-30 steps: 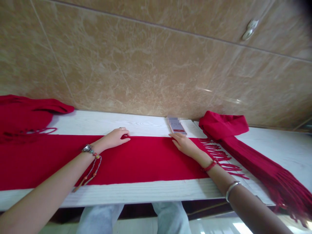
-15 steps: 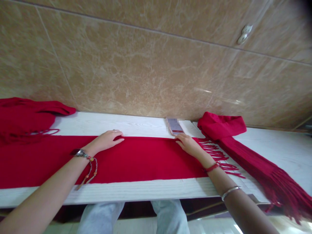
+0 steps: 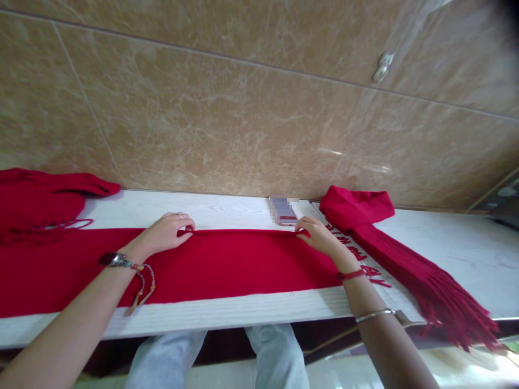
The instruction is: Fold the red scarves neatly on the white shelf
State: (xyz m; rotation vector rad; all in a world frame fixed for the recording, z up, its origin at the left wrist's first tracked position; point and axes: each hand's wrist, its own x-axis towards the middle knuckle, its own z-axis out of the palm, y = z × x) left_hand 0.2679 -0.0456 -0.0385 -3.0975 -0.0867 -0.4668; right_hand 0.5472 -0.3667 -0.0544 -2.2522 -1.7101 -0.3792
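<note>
A red scarf [image 3: 239, 265] lies spread lengthwise along the white table, its fringe at the right end and its left part running out of view. My left hand [image 3: 168, 232] pinches the scarf's far edge left of the middle, thumb and fingers curled round it. Near the fringed end, my right hand [image 3: 316, 235] grips the same edge between thumb and fingers. Between the two hands the edge is slightly raised and taut. Most of the fringe shows beyond my right wrist, partly covered by it.
A second red scarf [image 3: 405, 259], folded at its top, lies at the right with fringe over the table's front edge. More red fabric [image 3: 44, 200] is bunched at the far left. A phone [image 3: 285, 212] rests by the tiled wall [image 3: 227, 119]. The white tabletop [image 3: 227, 204] meets that wall.
Both hands have gone from resting on the scarf's far edge to pinching it, and that edge has lifted a little. The view has shifted slightly.
</note>
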